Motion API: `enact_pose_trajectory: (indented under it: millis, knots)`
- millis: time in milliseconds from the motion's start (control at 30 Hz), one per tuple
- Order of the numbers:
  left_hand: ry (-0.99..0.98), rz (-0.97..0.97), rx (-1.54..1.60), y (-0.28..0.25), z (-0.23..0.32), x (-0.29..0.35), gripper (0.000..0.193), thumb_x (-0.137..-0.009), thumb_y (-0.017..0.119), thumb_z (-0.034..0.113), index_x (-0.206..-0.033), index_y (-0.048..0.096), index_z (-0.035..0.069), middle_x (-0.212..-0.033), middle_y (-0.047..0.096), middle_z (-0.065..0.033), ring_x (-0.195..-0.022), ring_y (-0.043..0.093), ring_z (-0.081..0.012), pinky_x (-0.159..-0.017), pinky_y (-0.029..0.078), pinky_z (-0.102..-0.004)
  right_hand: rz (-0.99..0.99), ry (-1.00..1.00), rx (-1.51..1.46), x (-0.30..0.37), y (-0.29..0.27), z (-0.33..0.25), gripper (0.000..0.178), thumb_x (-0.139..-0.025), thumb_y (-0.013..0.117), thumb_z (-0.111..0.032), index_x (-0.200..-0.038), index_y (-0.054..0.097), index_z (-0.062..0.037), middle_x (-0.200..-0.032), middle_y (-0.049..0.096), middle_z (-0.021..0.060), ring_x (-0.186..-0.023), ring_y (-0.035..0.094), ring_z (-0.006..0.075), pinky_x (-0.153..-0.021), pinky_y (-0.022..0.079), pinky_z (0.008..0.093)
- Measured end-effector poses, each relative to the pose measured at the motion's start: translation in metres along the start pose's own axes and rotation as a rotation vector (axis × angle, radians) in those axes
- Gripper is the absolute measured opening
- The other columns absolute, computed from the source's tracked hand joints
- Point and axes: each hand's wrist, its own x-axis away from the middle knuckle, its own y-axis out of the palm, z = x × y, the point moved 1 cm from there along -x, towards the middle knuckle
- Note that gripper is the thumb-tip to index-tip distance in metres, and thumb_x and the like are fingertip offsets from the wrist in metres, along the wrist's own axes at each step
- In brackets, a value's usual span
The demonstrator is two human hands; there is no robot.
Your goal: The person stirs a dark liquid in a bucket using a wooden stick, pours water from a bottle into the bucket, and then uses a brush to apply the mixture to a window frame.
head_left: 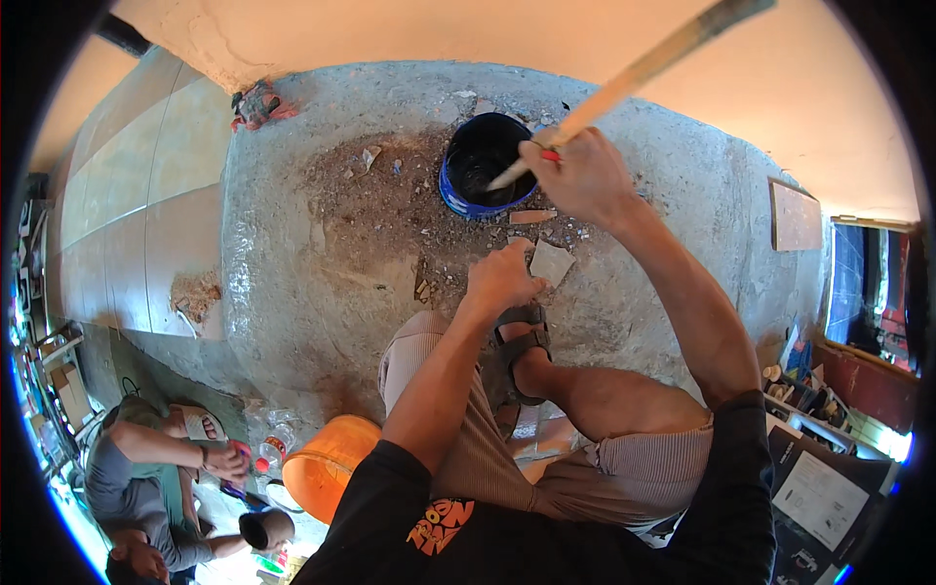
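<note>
My right hand (585,175) is closed around a long wooden stick (648,70), with something small and red showing by the fingers. The stick slants from the upper right, and its lower end reaches into a dark-lined blue bucket (450,190). What lies deep in the bucket is too dark to make out. My left hand (502,278) hangs near my knee, holding nothing visible, its fingers loosely bent and apart. Close by it are a broken tile piece (552,263) and a reddish tile strip (532,216) on the rough concrete floor (322,239).
Dirt and rubble (390,185) surround the bucket. Large floor tiles (136,214) end at the left. An orange bucket (331,468) stands at the lower left, near a plastic bottle (273,450) and a crouching person (161,458). A square tile (796,214) leans at the right wall.
</note>
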Motion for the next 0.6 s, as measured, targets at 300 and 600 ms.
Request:
enact_pose_trajectory:
  millis: [300, 600]
  knots:
    - [-0.038, -0.121, 0.064, -0.009, -0.002, 0.002, 0.071, -0.072, 0.08, 0.045, -0.131, 0.054, 0.014, -0.119, 0.067, -0.0161, -0.114, 0.063, -0.0359, -0.097, 0.047, -0.0493, 0.051, 0.123, 0.167, -0.008, 0.002, 0.011, 0.036, -0.089, 0.057, -0.036, -0.075, 0.071, -0.0064, -0.064, 0.066, 0.0176, -0.064, 0.067, 0.0375, -0.063, 0.056, 0.0452]
    - [0.004, -0.025, 0.016, -0.004, 0.001, 0.003, 0.073, -0.068, 0.082, 0.037, -0.13, 0.057, 0.009, -0.091, 0.074, -0.0115, -0.093, 0.07, -0.0296, -0.084, 0.053, -0.0407, 0.072, -0.01, 0.018, -0.018, -0.008, -0.011, 0.035, -0.09, 0.057, -0.033, -0.073, 0.068, -0.0043, -0.064, 0.065, 0.0177, -0.065, 0.066, 0.0383, -0.063, 0.056, 0.0463]
